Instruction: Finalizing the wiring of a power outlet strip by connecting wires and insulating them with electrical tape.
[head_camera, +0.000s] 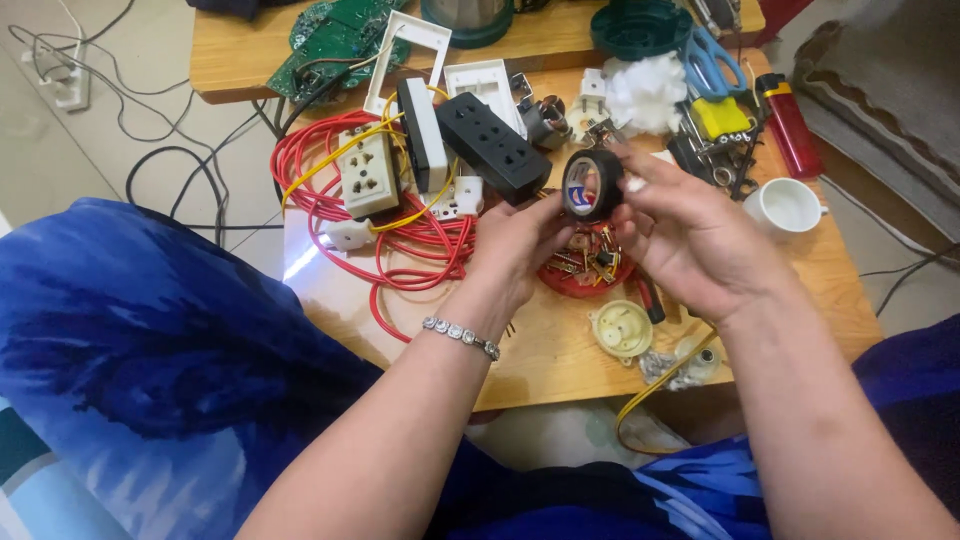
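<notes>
Now both hands on black tape roll (592, 184): L hand (515, 245) pinching, R hand (690, 235) gripping.

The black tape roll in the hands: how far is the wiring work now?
Done: the beige socket already has yellow wires attached. In hand: left hand and right hand hold the black tape roll. Left: the black power strip and white cover lie unassembled beside the red cable.
</notes>
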